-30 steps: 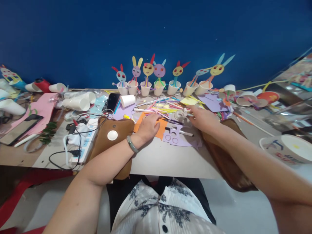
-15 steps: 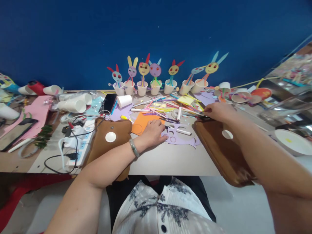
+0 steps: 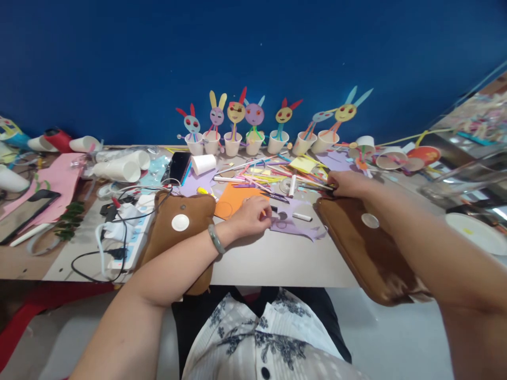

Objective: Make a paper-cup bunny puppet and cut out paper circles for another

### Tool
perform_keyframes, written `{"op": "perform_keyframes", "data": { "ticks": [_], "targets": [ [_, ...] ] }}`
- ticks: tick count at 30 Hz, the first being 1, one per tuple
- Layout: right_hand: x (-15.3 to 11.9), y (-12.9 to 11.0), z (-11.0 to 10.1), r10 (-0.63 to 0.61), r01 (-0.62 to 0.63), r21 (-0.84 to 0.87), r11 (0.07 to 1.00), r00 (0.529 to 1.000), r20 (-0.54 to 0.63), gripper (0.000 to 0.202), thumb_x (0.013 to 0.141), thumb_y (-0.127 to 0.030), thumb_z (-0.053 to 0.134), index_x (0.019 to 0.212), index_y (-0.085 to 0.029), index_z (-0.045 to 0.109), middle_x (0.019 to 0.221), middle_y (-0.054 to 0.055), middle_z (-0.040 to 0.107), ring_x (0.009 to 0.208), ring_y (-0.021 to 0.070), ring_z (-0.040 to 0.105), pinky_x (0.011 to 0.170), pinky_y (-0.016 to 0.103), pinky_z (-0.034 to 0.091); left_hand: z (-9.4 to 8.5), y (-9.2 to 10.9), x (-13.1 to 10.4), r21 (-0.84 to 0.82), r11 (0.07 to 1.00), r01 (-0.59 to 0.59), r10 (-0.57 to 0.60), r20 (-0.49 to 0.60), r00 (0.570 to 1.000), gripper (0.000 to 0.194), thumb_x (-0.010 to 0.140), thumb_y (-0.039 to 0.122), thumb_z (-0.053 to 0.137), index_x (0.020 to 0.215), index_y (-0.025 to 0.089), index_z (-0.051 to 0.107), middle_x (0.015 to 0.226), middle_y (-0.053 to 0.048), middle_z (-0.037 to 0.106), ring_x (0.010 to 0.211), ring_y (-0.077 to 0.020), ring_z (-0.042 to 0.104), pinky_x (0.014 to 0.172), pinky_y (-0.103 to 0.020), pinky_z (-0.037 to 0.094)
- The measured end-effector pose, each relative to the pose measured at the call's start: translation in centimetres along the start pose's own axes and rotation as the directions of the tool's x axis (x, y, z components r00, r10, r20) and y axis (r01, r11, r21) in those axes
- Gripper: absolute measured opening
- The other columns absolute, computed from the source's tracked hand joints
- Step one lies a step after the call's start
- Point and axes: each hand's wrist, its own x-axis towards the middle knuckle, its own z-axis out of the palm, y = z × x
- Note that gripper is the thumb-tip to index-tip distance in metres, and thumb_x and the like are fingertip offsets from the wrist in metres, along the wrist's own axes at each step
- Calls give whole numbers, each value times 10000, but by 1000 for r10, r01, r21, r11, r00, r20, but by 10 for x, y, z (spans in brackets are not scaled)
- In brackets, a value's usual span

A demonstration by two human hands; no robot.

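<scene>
My left hand [image 3: 253, 215], with a bangle at the wrist, has its thumb and fingers pinched on the left edge of a purple paper sheet [image 3: 293, 231] with cut-out holes. Beneath and behind that hand lies an orange paper [image 3: 225, 196] with a drawn circle. Farther right, my right hand [image 3: 348, 184] reaches over a brown pouch [image 3: 356, 237], fingers closed at its far edge. Something small and dark shows at those fingertips, too small to name. Between the hands are scissors [image 3: 279, 197], a white marker [image 3: 302, 217] and another white pen [image 3: 292, 186].
Paper cups with rabbit-faced stick figures [image 3: 254, 142] line the blue wall. Coloured pipe cleaners [image 3: 257, 171] are strewn before them. On the left are a second brown pouch [image 3: 174, 248], a power strip [image 3: 138, 232] with cables, a phone [image 3: 179, 168] and stacked cups [image 3: 119, 170].
My left fingers have curled from lying flat into a pinch on the purple paper, whose edge has lifted and shifted slightly. My right hand has moved slightly, still at the pouch's far edge.
</scene>
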Motion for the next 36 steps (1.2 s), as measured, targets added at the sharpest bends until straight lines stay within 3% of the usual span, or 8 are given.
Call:
{"op": "perform_keyframes", "data": {
  "ticks": [6,13,17,20,24,27,32,36],
  "targets": [
    [-28,2,-31,7,-33,-119,992,977,-214,263,945,-48,523,1158,-52,678,1157,308,694,1037,281,629,780,400,298,-14,-5,6,-458,878,139,-235,-159,959,92,767,195,646,743,194,557,752,15,606,716,-130,554,662,-253,421],
    [-68,6,-55,15,-133,-234,963,896,-444,231,967,-10,488,945,-27,717,1036,291,710,1163,314,597,868,443,317,-19,-8,9,-674,723,149,-387,-218,896,168,720,218,721,728,185,556,653,47,566,618,-93,522,610,-227,406],
    [-92,9,-65,89,-194,-75,978,719,-689,284,990,-153,491,1045,-16,734,1109,318,697,1175,356,606,844,471,376,-22,-7,11,-805,579,131,-450,-181,874,263,699,282,792,776,182,562,674,45,600,636,-91,558,635,-227,427],
    [-100,-8,-61,238,63,340,938,595,-767,338,890,-333,648,1132,-119,748,980,186,751,873,255,677,718,387,439,-26,-4,12,-864,498,66,-495,-221,840,327,665,316,834,774,182,555,680,50,601,644,-83,561,662,-227,442],
    [-99,-61,-38,216,517,761,392,753,-622,243,761,-363,729,935,-199,686,811,70,729,670,192,623,620,339,482,-32,-2,14,-867,499,-16,-559,-336,758,348,662,339,853,779,190,560,668,57,588,640,-83,544,640,-225,425],
    [-95,-104,-14,57,492,865,92,865,-498,300,723,-448,822,825,-257,614,767,13,687,631,171,586,603,336,500,-35,-3,15,-849,526,-49,-581,-401,709,329,684,340,845,809,190,581,682,53,602,640,-82,533,622,-223,416],
    [-87,-143,20,-206,428,903,36,888,-412,443,720,-605,819,790,-236,584,672,-6,584,580,149,513,537,299,440,-35,-5,17,-875,480,-70,-632,-400,664,356,662,340,855,818,188,574,687,66,600,602,-63,512,601,-211,420],
    [-83,-147,30,-255,375,927,-4,896,-364,506,723,-661,807,813,-225,568,696,-4,582,594,145,522,544,286,438,-32,-3,17,-903,427,-49,-652,-345,675,413,646,366,878,812,193,542,674,75,603,565,-56,520,578,-204,423]
  ]
}}
